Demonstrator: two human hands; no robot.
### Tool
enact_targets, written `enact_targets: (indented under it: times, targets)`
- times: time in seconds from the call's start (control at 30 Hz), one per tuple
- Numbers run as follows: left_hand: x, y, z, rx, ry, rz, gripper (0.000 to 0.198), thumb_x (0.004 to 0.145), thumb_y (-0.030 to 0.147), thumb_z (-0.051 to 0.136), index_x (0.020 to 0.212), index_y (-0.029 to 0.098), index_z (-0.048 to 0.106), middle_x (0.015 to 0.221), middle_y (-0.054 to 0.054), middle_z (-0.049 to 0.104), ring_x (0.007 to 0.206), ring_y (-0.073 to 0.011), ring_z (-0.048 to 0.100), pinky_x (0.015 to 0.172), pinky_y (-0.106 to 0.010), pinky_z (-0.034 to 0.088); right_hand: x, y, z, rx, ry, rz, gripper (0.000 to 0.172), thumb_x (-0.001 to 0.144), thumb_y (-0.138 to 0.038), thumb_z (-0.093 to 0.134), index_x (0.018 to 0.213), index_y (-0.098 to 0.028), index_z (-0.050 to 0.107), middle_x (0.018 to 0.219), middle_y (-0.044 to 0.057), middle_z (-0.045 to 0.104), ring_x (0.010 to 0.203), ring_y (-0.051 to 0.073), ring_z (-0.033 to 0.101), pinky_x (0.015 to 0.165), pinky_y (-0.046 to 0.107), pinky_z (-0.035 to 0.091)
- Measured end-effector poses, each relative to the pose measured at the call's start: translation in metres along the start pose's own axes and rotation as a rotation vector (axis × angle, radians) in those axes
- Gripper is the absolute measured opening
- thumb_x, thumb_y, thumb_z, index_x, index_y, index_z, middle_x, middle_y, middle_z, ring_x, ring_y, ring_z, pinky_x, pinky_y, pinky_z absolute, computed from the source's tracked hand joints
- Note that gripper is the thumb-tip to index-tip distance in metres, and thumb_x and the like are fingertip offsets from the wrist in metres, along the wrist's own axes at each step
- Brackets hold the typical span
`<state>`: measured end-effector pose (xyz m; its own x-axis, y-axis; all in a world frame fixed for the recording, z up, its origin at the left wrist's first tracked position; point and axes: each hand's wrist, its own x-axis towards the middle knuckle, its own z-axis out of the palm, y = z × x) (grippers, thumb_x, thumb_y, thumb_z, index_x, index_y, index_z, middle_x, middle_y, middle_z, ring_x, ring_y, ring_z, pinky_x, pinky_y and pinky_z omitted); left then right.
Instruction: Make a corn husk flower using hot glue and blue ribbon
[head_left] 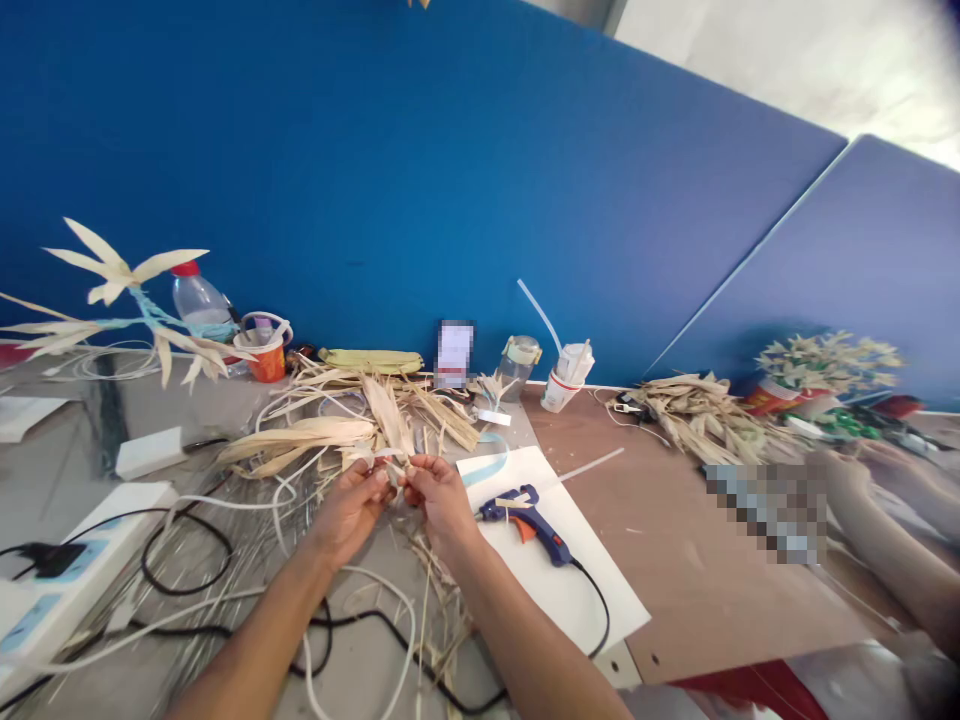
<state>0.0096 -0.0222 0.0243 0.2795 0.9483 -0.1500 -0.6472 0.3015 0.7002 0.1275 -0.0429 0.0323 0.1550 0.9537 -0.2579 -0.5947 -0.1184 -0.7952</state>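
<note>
My left hand and my right hand meet above the middle of the table, fingertips pinched close together. Between them is a small piece of dried corn husk, partly covered by the fingers. Loose pale husks lie just beyond my hands, and one broad husk points away from me; whether it joins the held piece I cannot tell. To the right of my right hand, a blue glue gun with an orange trigger lies on a white sheet.
A power strip and tangled cables cover the left side. A husk flower stem, bottle, red cup, phone, jar and white cup line the blue partition. Another person's hands are at right.
</note>
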Motion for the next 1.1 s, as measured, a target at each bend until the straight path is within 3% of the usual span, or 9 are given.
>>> enact_targets:
  times: [0.17,0.27,0.37,0.47,0.57,0.63,0.73,0.9,1.1]
  targets:
    - [0.002,-0.002,0.004,0.090,0.103,0.025,0.022,0.054,0.021,0.084,0.065,0.012,0.067,0.052,0.004,0.055,0.050,-0.0075,0.049,0.053,-0.019,0.044,0.002,0.005,-0.003,-0.088,-0.042,0.056,0.029,0.055,-0.024,0.069,0.079,-0.018,0.054,0.055,-0.004,0.061,0.045,0.008,0.050,0.049,0.020,0.036]
    - [0.002,-0.001,0.005,0.094,0.104,0.042,0.020,0.057,0.023,0.082,0.063,0.013,0.065,0.049,0.006,0.051,0.046,-0.0056,0.042,0.049,-0.018,0.040,0.001,0.004,-0.005,-0.222,-0.044,-0.003,0.020,0.063,-0.024,0.064,0.079,-0.017,0.056,0.060,-0.004,0.059,0.050,0.008,0.051,0.054,0.021,0.040]
    - [0.001,0.000,0.007,0.094,0.112,0.045,0.022,0.057,0.024,0.082,0.062,0.013,0.063,0.051,0.006,0.052,0.045,-0.0048,0.041,0.048,-0.018,0.039,-0.004,0.001,-0.007,-0.506,-0.045,-0.189,0.016,0.072,-0.027,0.058,0.084,-0.017,0.059,0.070,0.000,0.060,0.062,0.013,0.055,0.062,0.026,0.043]
    - [0.000,0.000,0.009,0.106,0.160,0.033,0.025,0.053,0.024,0.084,0.063,0.012,0.063,0.052,0.005,0.055,0.046,-0.0050,0.044,0.046,-0.016,0.038,-0.010,0.000,-0.007,-0.894,-0.032,-0.474,0.021,0.070,-0.025,0.063,0.089,-0.016,0.062,0.086,0.005,0.062,0.079,0.019,0.057,0.075,0.032,0.044]
    - [0.000,-0.001,0.011,0.118,0.191,0.016,0.027,0.050,0.023,0.084,0.064,0.012,0.064,0.055,0.003,0.059,0.050,-0.0069,0.050,0.048,-0.017,0.039,-0.014,0.000,-0.005,-1.090,-0.034,-0.629,0.010,0.070,-0.019,0.062,0.080,-0.017,0.062,0.083,0.005,0.062,0.081,0.019,0.055,0.078,0.033,0.041]
    - [0.000,-0.002,0.010,0.119,0.192,0.010,0.026,0.050,0.022,0.084,0.063,0.012,0.064,0.056,0.002,0.060,0.053,-0.0080,0.052,0.050,-0.018,0.042,-0.014,0.000,-0.004,-1.068,-0.025,-0.598,0.004,0.074,-0.017,0.056,0.073,-0.018,0.060,0.076,0.003,0.061,0.075,0.017,0.055,0.074,0.031,0.041]
    - [0.001,-0.003,0.006,0.124,0.141,-0.004,0.022,0.055,0.021,0.082,0.063,0.013,0.064,0.055,0.003,0.057,0.050,-0.0071,0.048,0.051,-0.019,0.041,-0.011,0.000,-0.005,-0.890,-0.049,-0.421,0.009,0.075,-0.021,0.053,0.067,-0.018,0.057,0.066,0.000,0.057,0.064,0.014,0.051,0.065,0.027,0.040]
    - [0.002,-0.002,0.001,0.099,0.068,-0.005,0.019,0.062,0.025,0.080,0.068,0.012,0.068,0.046,0.008,0.040,0.044,-0.0041,0.035,0.047,-0.017,0.037,-0.004,0.002,-0.011,-0.503,-0.120,-0.188,0.013,0.069,-0.028,0.056,0.062,-0.018,0.052,0.055,-0.005,0.046,0.051,0.009,0.038,0.052,0.022,0.031]
    - [0.002,-0.003,0.000,0.128,0.028,-0.023,0.023,0.059,0.027,0.082,0.072,0.012,0.071,0.046,0.007,0.045,0.044,-0.0042,0.035,0.048,-0.018,0.039,-0.001,0.003,-0.013,-0.423,-0.087,-0.169,0.014,0.066,-0.029,0.058,0.062,-0.017,0.053,0.053,-0.005,0.045,0.049,0.008,0.035,0.050,0.022,0.028]
